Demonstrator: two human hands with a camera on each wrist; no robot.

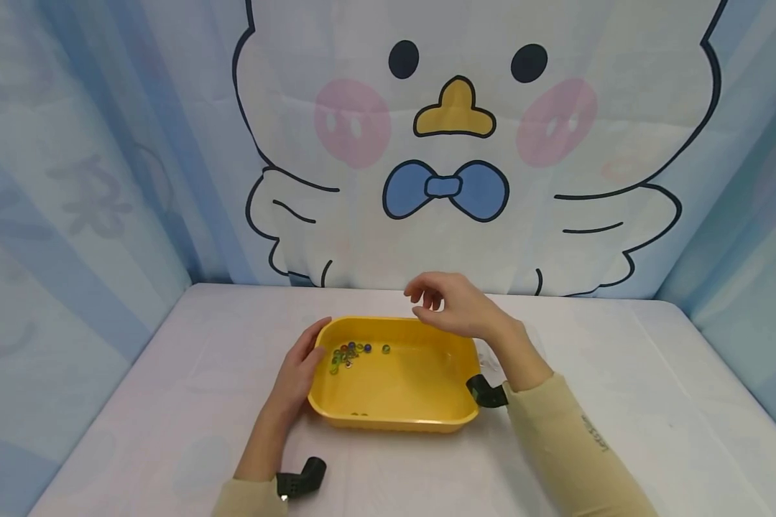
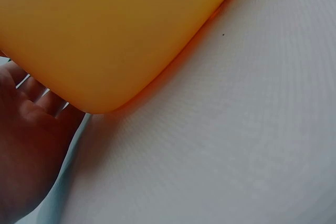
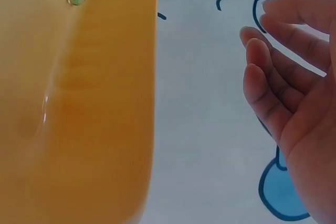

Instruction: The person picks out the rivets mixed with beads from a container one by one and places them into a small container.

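Note:
A yellow plastic basin [image 1: 414, 402] stands on the table in front of me. My left hand [image 1: 297, 370] grips its left end, thumb over the rim and fingers along the outside. In the left wrist view those fingers [image 2: 50, 100] lie behind the basin wall [image 2: 105, 51]. Several glass marbles [image 1: 345, 352] are clustered in the basin's far left corner, with a single green marble [image 1: 386, 349] a little to their right. Above the far right rim hovers my right hand [image 1: 455, 305]. Its fingers [image 3: 262, 85] bend loosely, with nothing visible between them and the thumb.
A white cloth covers the table [image 1: 187, 402]. Beyond the right end of the basin lies something clear and crumpled [image 1: 489, 360], partly behind the right forearm. A printed curtain [image 1: 362, 244] hangs along the table's back edge. Black wrist cameras [image 1: 302, 477] sit at both cuffs.

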